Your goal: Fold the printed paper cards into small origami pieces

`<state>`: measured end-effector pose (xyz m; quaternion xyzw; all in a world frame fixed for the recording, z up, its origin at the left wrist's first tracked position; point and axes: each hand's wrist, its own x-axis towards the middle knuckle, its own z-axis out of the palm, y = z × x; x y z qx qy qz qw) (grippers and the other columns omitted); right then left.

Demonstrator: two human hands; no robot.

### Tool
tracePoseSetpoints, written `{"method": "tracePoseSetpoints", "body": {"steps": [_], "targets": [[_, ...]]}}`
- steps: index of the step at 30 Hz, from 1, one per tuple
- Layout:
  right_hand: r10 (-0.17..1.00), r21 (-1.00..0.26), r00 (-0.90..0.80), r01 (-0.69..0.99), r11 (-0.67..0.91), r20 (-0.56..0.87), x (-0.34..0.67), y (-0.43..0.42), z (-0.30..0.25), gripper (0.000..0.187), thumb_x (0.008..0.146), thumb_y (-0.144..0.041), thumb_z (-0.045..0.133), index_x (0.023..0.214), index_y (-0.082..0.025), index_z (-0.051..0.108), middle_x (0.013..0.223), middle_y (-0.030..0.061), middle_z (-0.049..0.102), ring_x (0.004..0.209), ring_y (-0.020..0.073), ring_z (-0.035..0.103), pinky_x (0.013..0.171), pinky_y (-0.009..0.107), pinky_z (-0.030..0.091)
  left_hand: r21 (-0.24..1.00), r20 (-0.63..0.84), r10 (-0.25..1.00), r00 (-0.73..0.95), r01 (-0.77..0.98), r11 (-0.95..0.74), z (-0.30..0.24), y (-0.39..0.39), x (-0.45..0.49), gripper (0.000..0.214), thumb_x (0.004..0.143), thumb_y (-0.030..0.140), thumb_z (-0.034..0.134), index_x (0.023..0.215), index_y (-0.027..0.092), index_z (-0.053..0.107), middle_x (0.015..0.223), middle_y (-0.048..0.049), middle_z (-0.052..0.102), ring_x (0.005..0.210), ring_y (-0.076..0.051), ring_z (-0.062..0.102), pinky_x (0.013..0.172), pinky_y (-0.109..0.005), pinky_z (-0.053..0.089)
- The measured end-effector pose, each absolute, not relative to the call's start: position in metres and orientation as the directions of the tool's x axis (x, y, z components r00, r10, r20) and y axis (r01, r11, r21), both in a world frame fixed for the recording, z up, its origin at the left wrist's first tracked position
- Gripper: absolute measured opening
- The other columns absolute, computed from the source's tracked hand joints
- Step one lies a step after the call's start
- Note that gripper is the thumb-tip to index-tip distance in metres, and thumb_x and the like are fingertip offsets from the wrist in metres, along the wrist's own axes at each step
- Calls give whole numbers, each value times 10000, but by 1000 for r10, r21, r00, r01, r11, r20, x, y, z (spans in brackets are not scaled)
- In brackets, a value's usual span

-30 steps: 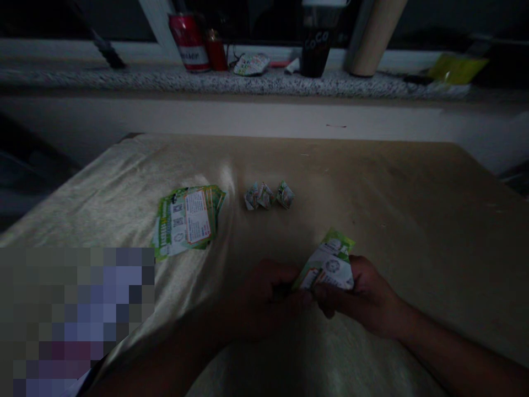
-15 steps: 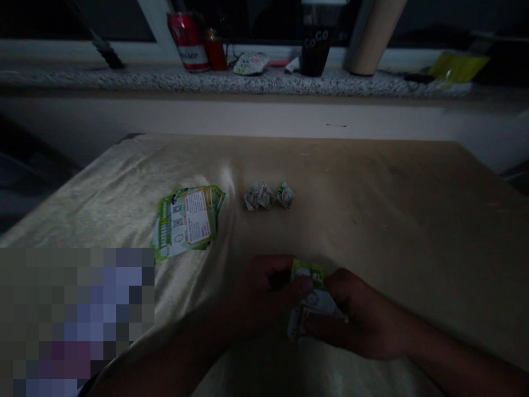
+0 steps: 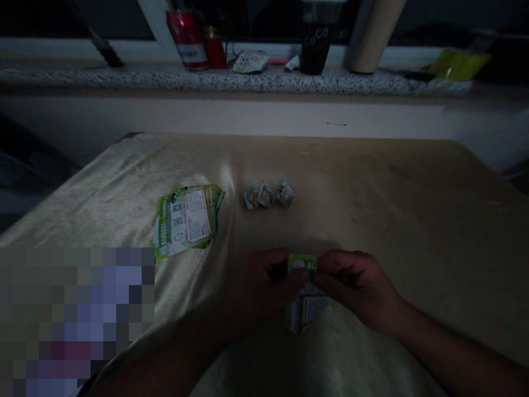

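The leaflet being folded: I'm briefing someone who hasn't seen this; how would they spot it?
On the tan-covered table, look at the near edge, where the left hand and right hand meet. The leaflet is pinched between them, green and white, partly folded. Unlike the flat stack and the small folded pieces farther back, it is held.

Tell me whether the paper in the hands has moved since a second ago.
Yes. The paper has shifted left, now nearly below the three folded pieces, and looks folded smaller.

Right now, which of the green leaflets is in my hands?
The partly folded leaflet, pinched between left hand and right hand. The flat stack and three small folded pieces lie untouched farther away.
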<state>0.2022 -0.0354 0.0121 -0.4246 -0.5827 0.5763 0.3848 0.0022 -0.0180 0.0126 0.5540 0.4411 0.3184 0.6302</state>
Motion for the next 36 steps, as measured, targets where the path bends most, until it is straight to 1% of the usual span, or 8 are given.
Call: {"method": "tracePoseSetpoints", "body": {"steps": [3,6,11,14,19,22,27,36], "targets": [[956,-1000,-292,12,-21,-24,201,-36,13,158,881,-286,710,801,-160,659,660,-9,585,571,95,483,525,215,396,977,-214,882,419,118,180,15,-18,0,274,783,387,722,707,136,643,613,27,525,562,-101,467,522,-215,343],[957,-1000,-290,2,-14,-14,202,-36,13,151,869,-274,736,789,-161,678,641,-9,602,553,87,492,507,199,397,970,-240,850,470,78,230,13,-18,-2,270,772,376,733,688,133,651,579,38,506,531,-91,441,512,-215,328],[936,-997,-351,-73,-24,3,206,-37,13,121,901,-258,729,830,-160,728,682,5,668,595,80,571,549,171,462,953,-234,832,502,-52,299,12,-19,-2,218,785,330,750,760,114,733,625,6,630,549,-98,532,544,-214,403],[903,-977,-429,-174,-120,-34,209,-36,14,158,940,-288,700,881,-155,760,711,18,705,641,87,639,609,176,523,926,-225,804,550,-136,353,14,-20,-3,189,838,311,744,838,125,778,736,-34,742,616,-120,639,604,-222,482],[809,-906,-576,-274,-323,-114,211,-32,12,185,961,-295,688,919,-133,764,714,17,727,628,80,676,616,173,546,887,-130,719,682,-244,392,14,-20,-6,155,904,272,718,879,143,801,804,-52,792,691,-128,712,658,-210,529],[760,-878,-635,-278,-390,-136,211,-30,10,188,959,-278,696,880,-115,747,693,9,721,620,68,673,613,156,537,898,-103,678,728,-225,379,15,-20,-6,203,909,305,714,897,118,793,839,-91,801,750,-166,739,691,-241,553],[720,-854,-684,-302,-423,-115,210,-31,11,172,948,-261,712,875,-106,728,708,8,723,642,62,676,628,148,534,903,-165,636,753,-144,405,17,-22,-7,288,884,381,737,905,95,769,897,-140,803,803,-207,754,727,-287,557],[717,-885,-692,-277,-374,-87,212,-33,9,176,942,-264,713,876,-100,706,710,20,708,622,73,655,611,175,529,883,-188,622,760,-147,446,15,-24,-7,326,863,426,752,890,101,748,879,-138,799,816,-223,751,752,-316,550]]}}
